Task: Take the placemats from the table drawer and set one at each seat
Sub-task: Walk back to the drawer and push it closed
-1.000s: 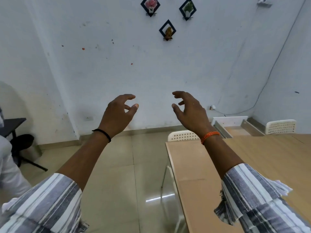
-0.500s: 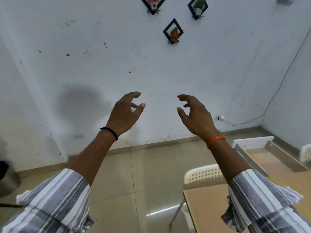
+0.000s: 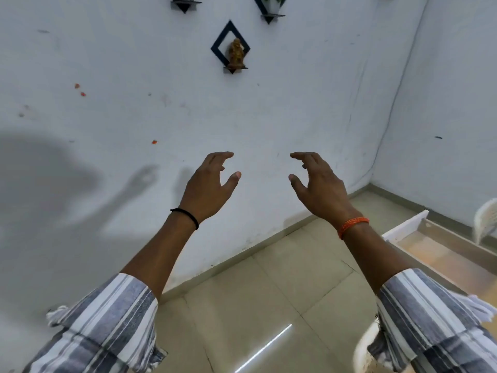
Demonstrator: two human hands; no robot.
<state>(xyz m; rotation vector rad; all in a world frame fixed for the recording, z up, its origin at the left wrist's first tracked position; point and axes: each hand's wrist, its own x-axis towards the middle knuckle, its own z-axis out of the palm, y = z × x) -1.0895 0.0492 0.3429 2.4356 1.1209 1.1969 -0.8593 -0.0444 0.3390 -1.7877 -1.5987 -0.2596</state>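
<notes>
At centre frame, both hands hang raised before the white wall, holding nothing: the left hand at 9 o'clock of the right hand, fingers loosely curved, palms facing each other across a gap. Toward 4 o'clock, the open drawer shows a bare wooden bottom; no placemat can be made out inside.

Sleeves are grey and white stripes. Black band on the left wrist, orange one on the right. Wall is white with a few orange-red specks, floor is beige tile. Black diamond frame holds a brown figurine. Drawer has a white front and a light wood bottom.
</notes>
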